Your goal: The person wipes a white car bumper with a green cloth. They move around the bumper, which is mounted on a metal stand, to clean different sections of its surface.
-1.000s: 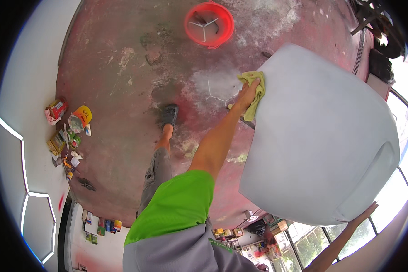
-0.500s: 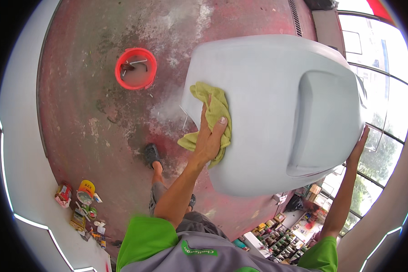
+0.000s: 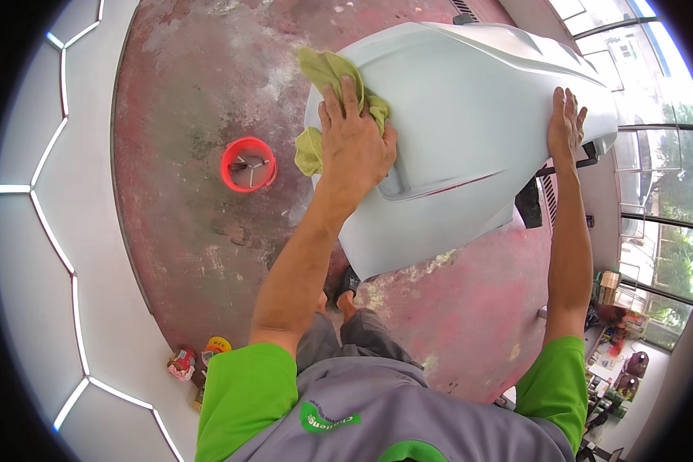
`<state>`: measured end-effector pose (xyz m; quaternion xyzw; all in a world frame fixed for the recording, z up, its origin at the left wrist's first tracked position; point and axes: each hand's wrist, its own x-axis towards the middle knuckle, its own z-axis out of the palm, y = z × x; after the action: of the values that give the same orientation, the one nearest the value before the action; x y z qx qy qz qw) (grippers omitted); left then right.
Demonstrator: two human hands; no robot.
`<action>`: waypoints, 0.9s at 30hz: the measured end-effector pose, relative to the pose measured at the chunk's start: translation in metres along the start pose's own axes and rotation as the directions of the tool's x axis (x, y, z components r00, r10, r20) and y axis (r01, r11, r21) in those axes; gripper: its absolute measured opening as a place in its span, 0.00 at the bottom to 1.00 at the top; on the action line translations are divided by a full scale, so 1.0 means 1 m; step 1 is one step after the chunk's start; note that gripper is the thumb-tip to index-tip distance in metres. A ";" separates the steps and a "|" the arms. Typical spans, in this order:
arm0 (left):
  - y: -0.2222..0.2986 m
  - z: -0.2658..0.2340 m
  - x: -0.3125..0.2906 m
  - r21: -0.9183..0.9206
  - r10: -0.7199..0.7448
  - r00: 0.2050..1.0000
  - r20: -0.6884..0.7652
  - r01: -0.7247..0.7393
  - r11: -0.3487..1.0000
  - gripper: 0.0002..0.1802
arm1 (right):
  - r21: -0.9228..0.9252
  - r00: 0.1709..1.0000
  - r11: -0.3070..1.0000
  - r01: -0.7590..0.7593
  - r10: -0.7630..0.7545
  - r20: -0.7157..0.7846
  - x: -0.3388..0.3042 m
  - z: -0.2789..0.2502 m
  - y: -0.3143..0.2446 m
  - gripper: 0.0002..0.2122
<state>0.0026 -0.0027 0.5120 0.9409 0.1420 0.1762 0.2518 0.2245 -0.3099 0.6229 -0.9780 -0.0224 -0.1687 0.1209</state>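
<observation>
A large, smooth, pale grey car body panel [image 3: 454, 108] is raised above the floor in front of me, with a recessed, creased contour along its near side. Near its left edge, my left hand [image 3: 354, 150] presses a crumpled yellow-green cloth [image 3: 323, 68] against the surface. Its fingers stretch over the cloth, and folds stick out past the fingertips and beside the wrist. My right hand [image 3: 565, 127] lies on the panel's right edge, fingers extended and slightly apart, with nothing else in it. Whatever supports the panel is mostly hidden beneath it.
On the stained red floor [image 3: 200, 192] at left stands a red bucket [image 3: 226, 171] of cloudy liquid with thin pieces inside. Containers [image 3: 182, 363] sit by the left wall. Black parts [image 3: 528, 204] show under the panel's right side. A cluttered bench [image 3: 620, 377] stands lower right, below tall windows.
The panel now appears turned and tilted differently, as the view has shifted too. My left hand and cloth have moved farther up along its left edge. My right hand has come onto its top surface.
</observation>
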 end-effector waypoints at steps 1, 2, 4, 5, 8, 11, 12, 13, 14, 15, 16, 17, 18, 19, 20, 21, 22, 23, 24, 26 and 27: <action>0.007 -0.004 -0.005 0.035 0.006 0.998 0.070 -0.008 0.999 0.30 | 0.003 1.000 1.000 -0.005 0.005 -0.005 -0.001 0.000 0.000 0.41; 0.016 -0.009 -0.014 0.071 0.004 0.990 0.138 -0.014 0.997 0.29 | 0.007 1.000 1.000 -0.007 0.007 -0.009 -0.002 0.000 0.000 0.41; 0.032 -0.014 -0.037 0.085 0.011 0.984 0.177 -0.026 0.996 0.27 | 0.001 1.000 1.000 -0.003 0.003 -0.010 -0.003 0.000 0.000 0.42; 0.039 -0.014 -0.050 0.064 0.028 0.988 0.153 -0.038 0.997 0.25 | -0.008 1.000 1.000 -0.003 0.003 -0.007 -0.004 -0.001 0.000 0.42; 0.057 -0.028 -0.077 -0.188 0.000 0.994 0.109 0.021 0.982 0.23 | -0.009 1.000 1.000 0.005 -0.005 0.001 -0.008 -0.002 -0.001 0.42; 0.077 -0.041 -0.078 -0.309 -0.086 0.982 0.166 0.134 0.941 0.22 | -0.016 1.000 1.000 0.022 -0.022 0.004 -0.009 -0.005 0.002 0.41; 0.085 -0.044 -0.079 -0.305 -0.120 0.972 0.203 0.179 0.936 0.22 | -0.013 1.000 1.000 0.021 -0.021 0.013 -0.012 -0.005 0.003 0.41; 0.095 -0.039 -0.077 -0.314 -0.114 0.986 0.124 0.148 0.938 0.21 | -0.008 1.000 1.000 0.021 -0.021 0.014 -0.012 -0.007 0.001 0.41; 0.110 -0.028 -0.073 -0.320 -0.104 0.993 0.047 0.114 0.941 0.21 | -0.003 1.000 1.000 0.016 -0.016 0.013 -0.011 -0.008 0.000 0.41; 0.130 -0.016 -0.070 -0.341 -0.022 0.999 -0.048 0.005 0.940 0.22 | -0.010 1.000 1.000 0.019 -0.019 0.016 -0.009 -0.006 0.000 0.40; 0.150 -0.003 -0.068 -0.354 0.058 0.989 -0.137 -0.103 0.929 0.24 | 0.003 1.000 1.000 0.023 -0.023 0.020 -0.010 -0.005 -0.004 0.40; 0.165 0.011 -0.066 -0.302 0.120 0.972 -0.202 -0.179 0.936 0.28 | 0.012 0.999 1.000 0.025 -0.025 0.023 -0.011 -0.004 -0.009 0.39; 0.176 0.020 -0.061 -0.253 0.189 0.946 -0.262 -0.257 0.933 0.32 | 0.012 1.000 1.000 0.022 -0.022 0.021 -0.011 -0.006 -0.012 0.39; 0.181 0.024 -0.048 -0.261 0.177 0.954 -0.243 -0.240 0.935 0.34 | 0.001 1.000 1.000 0.014 -0.014 0.018 -0.008 -0.007 -0.009 0.39; 0.181 0.028 -0.031 -0.269 0.167 0.961 -0.222 -0.225 0.936 0.36 | -0.011 1.000 1.000 0.004 -0.004 0.015 -0.007 -0.007 -0.005 0.39; 0.176 0.031 -0.014 -0.272 0.153 0.969 -0.195 -0.203 0.940 0.38 | -0.019 1.000 1.000 -0.005 0.006 0.020 -0.007 -0.005 -0.001 0.39; 0.166 0.035 0.009 -0.269 0.123 0.965 -0.233 -0.185 0.945 0.38 | -0.017 1.000 1.000 -0.010 0.011 0.025 -0.009 -0.005 -0.001 0.39; 0.151 0.041 0.042 -0.268 0.095 0.958 -0.271 -0.170 0.948 0.38 | -0.016 0.999 1.000 -0.017 0.018 0.027 -0.009 -0.005 -0.001 0.39; 0.133 0.045 0.073 -0.265 0.067 0.948 -0.311 -0.154 0.952 0.37 | -0.011 0.999 1.000 -0.022 0.022 0.028 -0.007 -0.004 -0.003 0.39; 0.098 0.033 0.126 -0.216 0.130 0.948 -0.289 -0.197 0.956 0.37 | -0.008 1.000 1.000 -0.019 0.019 0.025 -0.001 -0.002 -0.003 0.39; 0.081 0.025 0.143 -0.195 0.159 0.950 -0.270 -0.216 0.957 0.36 | -0.010 1.000 1.000 -0.013 0.013 0.028 0.002 -0.001 0.001 0.39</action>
<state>0.1557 -0.0300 0.5719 0.8862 0.0616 0.3319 0.3174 0.2261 -0.3112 0.6243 -0.9810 -0.0168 -0.1543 0.1166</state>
